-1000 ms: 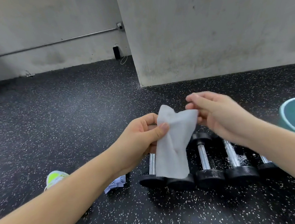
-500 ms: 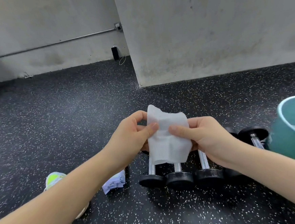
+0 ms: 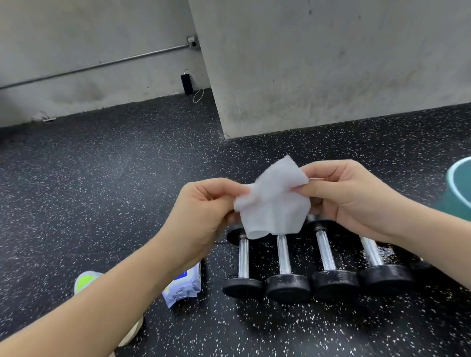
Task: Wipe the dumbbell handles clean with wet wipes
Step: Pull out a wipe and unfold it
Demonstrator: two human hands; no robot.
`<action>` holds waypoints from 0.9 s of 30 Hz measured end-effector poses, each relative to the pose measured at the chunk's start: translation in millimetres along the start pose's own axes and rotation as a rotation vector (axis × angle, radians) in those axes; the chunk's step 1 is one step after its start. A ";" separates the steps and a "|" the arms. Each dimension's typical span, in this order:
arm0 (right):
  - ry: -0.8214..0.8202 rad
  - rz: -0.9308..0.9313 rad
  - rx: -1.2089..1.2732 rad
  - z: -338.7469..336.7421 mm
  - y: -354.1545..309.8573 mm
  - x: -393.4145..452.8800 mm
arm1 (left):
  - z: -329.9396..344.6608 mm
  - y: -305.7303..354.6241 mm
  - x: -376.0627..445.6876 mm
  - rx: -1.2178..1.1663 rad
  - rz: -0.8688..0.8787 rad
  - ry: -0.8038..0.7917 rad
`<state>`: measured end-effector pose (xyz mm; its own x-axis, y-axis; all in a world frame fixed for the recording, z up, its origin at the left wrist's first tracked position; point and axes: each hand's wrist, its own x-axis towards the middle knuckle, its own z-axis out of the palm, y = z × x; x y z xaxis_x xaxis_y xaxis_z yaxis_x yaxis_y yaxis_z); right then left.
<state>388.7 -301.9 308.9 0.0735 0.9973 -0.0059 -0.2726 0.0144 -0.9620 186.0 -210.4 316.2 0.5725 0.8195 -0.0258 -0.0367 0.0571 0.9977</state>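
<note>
A white wet wipe (image 3: pixel 273 206) hangs in the air between both hands. My left hand (image 3: pixel 203 217) pinches its left edge and my right hand (image 3: pixel 345 197) pinches its upper right corner. Below and behind the wipe, several black dumbbells with chrome handles lie side by side on the floor; the leftmost dumbbell (image 3: pixel 242 262), the second dumbbell (image 3: pixel 284 261) and the third dumbbell (image 3: pixel 326 255) point toward me. The wipe and hands hide their far ends. A wet wipe pack (image 3: pixel 183 285) lies on the floor left of the dumbbells.
A teal bin (image 3: pixel 460 188) holding used wipes stands at the right edge. A concrete pillar (image 3: pixel 332 58) rises behind the dumbbells. My shoe (image 3: pixel 86 280) shows at the lower left on the speckled black rubber floor (image 3: pixel 88 190).
The wipe went from hanging long, to bunched between both hands, to being pulled apart sideways and folded shorter. My right hand shifted right and now grips the upper right corner.
</note>
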 end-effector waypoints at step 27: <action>0.060 -0.148 -0.175 -6.3 -20.3 2.3 | 1.0 6.3 -3.3 0.188 0.323 0.126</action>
<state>400.4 -300.3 326.7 0.1586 0.9791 0.1277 -0.0844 0.1423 -0.9862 184.7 -213.3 322.7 0.4510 0.8423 0.2951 -0.0406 -0.3109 0.9496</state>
